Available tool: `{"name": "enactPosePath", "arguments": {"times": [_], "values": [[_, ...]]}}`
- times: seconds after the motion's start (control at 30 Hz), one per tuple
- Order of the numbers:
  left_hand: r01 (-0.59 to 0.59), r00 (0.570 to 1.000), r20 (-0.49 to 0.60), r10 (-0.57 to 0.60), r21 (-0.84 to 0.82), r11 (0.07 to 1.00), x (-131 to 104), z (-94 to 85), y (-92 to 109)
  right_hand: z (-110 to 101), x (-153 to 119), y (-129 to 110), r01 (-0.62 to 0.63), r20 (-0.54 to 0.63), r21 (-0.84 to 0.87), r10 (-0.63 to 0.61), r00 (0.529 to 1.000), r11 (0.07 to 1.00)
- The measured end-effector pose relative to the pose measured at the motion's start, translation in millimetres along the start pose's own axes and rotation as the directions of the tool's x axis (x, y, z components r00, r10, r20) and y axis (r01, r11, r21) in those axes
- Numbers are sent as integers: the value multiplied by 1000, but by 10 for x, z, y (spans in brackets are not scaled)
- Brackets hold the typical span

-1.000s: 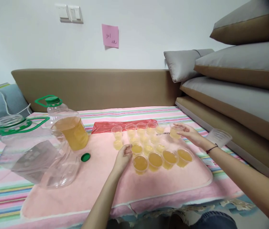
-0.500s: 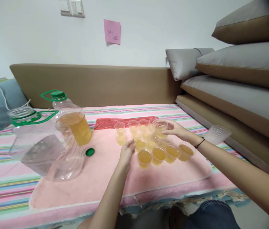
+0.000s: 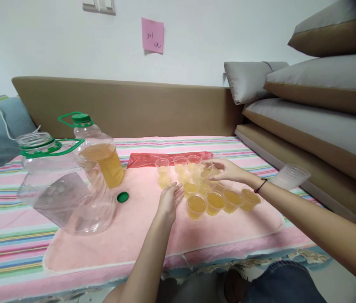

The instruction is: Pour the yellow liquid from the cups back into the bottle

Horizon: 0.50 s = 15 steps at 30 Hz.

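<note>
Gripping in the head view, your right hand (image 3: 228,170) has its fingers closed around a clear plastic cup (image 3: 204,171) of yellow liquid, over the rear half of the pink mat (image 3: 114,252). Your left hand (image 3: 169,201) is open, fingers loosely extended, just beside the cups on the mat; whether it touches one, you cannot tell. Four cups of amber liquid (image 3: 196,205) form a row nearest you on the mat. Toward the mat's left side stand an uncapped empty jug (image 3: 70,202) and, farther back, a capped jug part-full of amber liquid (image 3: 111,168). A green cap (image 3: 122,197) lies on the mat. Red plastic (image 3: 146,160) lines its back edge.
</note>
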<state>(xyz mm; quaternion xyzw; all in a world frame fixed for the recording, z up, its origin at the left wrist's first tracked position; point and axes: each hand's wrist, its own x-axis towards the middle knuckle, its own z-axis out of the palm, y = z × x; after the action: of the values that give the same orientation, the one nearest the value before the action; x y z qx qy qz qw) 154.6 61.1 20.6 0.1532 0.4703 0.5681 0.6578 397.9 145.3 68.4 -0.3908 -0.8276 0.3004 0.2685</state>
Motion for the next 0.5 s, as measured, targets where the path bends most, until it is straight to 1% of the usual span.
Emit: {"name": "enactPosePath", "arguments": {"times": [0.13, 0.33, 0.5], "values": [[1, 1000, -15, -1, -2, 1000, -51, 30, 29, 53, 9, -31, 6, 7, -29, -5, 1000, 1000], [10, 1000, -25, -9, 20, 1000, -101, 42, 65, 100, 24, -117, -30, 60, -59, 33, 998, 998], [16, 1000, -18, -15, 34, 999, -117, 44, 84, 122, 35, -110, -33, 65, -67, 38, 997, 997]]}}
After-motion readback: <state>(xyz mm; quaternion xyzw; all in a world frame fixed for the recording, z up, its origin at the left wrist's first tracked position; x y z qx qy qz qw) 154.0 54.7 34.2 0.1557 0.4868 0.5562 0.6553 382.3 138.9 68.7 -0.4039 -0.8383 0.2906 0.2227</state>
